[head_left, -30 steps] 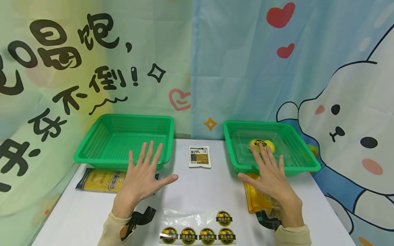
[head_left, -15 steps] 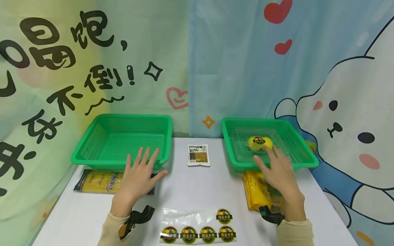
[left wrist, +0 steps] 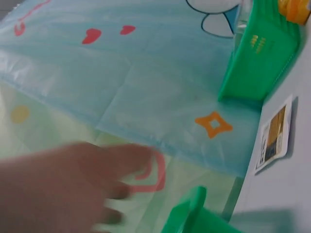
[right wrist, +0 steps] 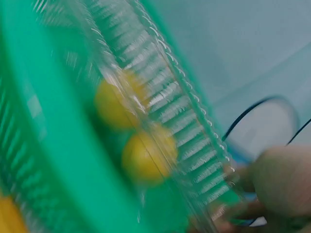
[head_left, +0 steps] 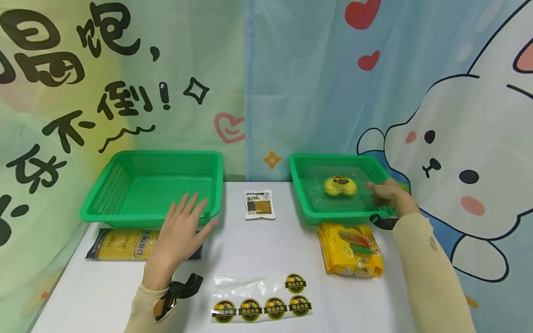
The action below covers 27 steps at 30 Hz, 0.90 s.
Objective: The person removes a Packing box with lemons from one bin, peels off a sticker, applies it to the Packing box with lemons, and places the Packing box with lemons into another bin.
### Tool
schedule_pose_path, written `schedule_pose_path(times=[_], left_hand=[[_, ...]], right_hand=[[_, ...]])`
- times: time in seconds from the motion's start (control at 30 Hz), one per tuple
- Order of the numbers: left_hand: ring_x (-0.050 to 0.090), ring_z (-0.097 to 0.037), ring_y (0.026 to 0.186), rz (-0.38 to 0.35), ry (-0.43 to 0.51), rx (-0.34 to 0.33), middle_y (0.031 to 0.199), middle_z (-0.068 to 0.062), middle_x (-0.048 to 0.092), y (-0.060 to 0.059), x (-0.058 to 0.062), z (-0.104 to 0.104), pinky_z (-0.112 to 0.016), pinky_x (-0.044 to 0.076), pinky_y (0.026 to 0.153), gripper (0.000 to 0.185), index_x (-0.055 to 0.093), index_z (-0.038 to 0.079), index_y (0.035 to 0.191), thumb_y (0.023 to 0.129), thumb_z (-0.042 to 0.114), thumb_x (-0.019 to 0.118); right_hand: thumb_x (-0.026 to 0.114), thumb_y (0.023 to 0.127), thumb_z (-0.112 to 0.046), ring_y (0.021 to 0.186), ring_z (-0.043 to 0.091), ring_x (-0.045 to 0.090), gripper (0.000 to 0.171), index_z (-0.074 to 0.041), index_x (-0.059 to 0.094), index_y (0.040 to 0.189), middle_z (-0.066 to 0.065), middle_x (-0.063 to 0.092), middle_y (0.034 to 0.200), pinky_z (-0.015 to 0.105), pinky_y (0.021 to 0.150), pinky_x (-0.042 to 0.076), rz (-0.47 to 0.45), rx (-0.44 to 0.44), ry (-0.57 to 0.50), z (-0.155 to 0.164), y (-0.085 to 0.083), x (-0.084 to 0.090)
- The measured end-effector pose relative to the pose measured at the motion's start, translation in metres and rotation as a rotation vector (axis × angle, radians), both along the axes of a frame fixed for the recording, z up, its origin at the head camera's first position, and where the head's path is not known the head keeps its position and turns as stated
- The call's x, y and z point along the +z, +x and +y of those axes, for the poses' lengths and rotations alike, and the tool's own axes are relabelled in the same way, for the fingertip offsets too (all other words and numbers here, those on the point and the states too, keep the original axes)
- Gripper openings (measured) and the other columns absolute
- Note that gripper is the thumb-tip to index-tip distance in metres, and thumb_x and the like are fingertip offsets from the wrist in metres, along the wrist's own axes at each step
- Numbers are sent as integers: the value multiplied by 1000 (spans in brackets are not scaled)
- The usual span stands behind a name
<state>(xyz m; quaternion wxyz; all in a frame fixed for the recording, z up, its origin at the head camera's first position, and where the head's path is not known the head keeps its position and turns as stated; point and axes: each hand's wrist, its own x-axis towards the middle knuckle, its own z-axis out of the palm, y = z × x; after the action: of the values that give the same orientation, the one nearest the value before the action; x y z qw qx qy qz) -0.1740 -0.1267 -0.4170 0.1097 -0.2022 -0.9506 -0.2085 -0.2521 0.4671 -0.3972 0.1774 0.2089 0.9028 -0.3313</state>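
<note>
My right hand (head_left: 388, 193) reaches into the right green basket (head_left: 333, 216) and pinches the right end of a clear plastic box (head_left: 361, 178). Inside that box lie two round yellow fruits (head_left: 340, 186), a dark label showing above them. In the right wrist view the thumb and fingers (right wrist: 233, 213) meet at the ridged end of the box; part of the hand is out of frame. My left hand (head_left: 179, 231), fingers spread and straight, hovers before the left green basket (head_left: 151, 219), overlapping a yellow pasta pack (head_left: 118, 243). It holds nothing.
A white and brown sachet (head_left: 259, 205) lies between the baskets. A yellow food bag (head_left: 350, 249) sits in front of the right basket. Near the front is a clear sheet (head_left: 250, 287) with several round stickers. A printed curtain (head_left: 270, 83) hangs behind the table.
My right hand has moved right, from over the fruit box to its right end, and its fingers have closed there. The left hand stays spread, nearly in place. The head view has shifted slightly.
</note>
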Motion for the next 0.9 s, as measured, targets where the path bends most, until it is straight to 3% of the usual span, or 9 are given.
schedule_pose_path(times=[0.13,0.2,0.3,0.4,0.5,0.57,0.67,0.77,0.9], left_hand=[[51,-46,139,210,260,3,146,-26,59,3,-2,13,-63,44,113,46,63,-2,138,99,22,72],[57,-44,132,230,391,1,141,-24,62,6,-2,22,-61,49,106,44,63,-2,138,99,19,71],[58,-40,131,77,569,-21,146,-18,60,15,1,39,-60,50,106,56,53,6,150,101,28,70],[53,-38,140,-144,778,-128,160,-14,48,28,5,61,-61,48,109,79,32,15,164,99,39,70],[55,-37,139,-365,1056,-262,164,-14,41,42,11,83,-57,51,108,91,17,22,168,96,37,72],[64,-34,126,-415,1215,-278,159,-18,43,54,15,91,-49,59,99,89,18,20,166,95,29,71],[71,-30,102,-339,1395,-243,143,-26,49,73,14,98,-42,65,84,78,28,9,158,91,10,68],[71,-30,100,-207,1467,-234,138,-33,46,88,8,105,-44,65,83,73,29,-1,151,88,-2,65],[66,-31,111,-95,1440,-220,139,-32,44,101,0,114,-42,64,88,73,30,3,151,88,-3,66]], right_hand=[[38,111,-45,103,41,66,71,17,51,143,33,63,124,48,92,57,310,-154,48,-18,32,14],[42,111,-42,86,20,65,65,12,52,146,24,63,122,28,77,56,528,-227,54,-40,51,23],[50,110,-35,78,-3,61,53,2,55,148,-2,66,106,11,72,50,853,-318,-63,-89,83,30],[56,109,-20,88,-1,68,44,0,54,149,-9,63,104,11,86,54,1118,-246,-246,-151,118,29],[55,108,-6,104,12,69,44,3,48,150,2,62,112,17,97,56,1215,-66,-361,-205,145,22],[56,106,-1,113,17,65,46,2,44,151,8,61,119,18,103,53,1241,17,-358,-232,154,15],[63,105,-8,116,28,58,42,2,53,144,18,61,123,19,110,43,1391,55,-145,-260,161,5],[67,103,-23,105,39,54,41,4,65,134,26,62,120,31,92,41,1564,39,114,-283,168,-3],[63,106,-34,95,38,50,47,4,67,133,26,61,114,33,78,35,1570,92,117,-312,178,-8]])
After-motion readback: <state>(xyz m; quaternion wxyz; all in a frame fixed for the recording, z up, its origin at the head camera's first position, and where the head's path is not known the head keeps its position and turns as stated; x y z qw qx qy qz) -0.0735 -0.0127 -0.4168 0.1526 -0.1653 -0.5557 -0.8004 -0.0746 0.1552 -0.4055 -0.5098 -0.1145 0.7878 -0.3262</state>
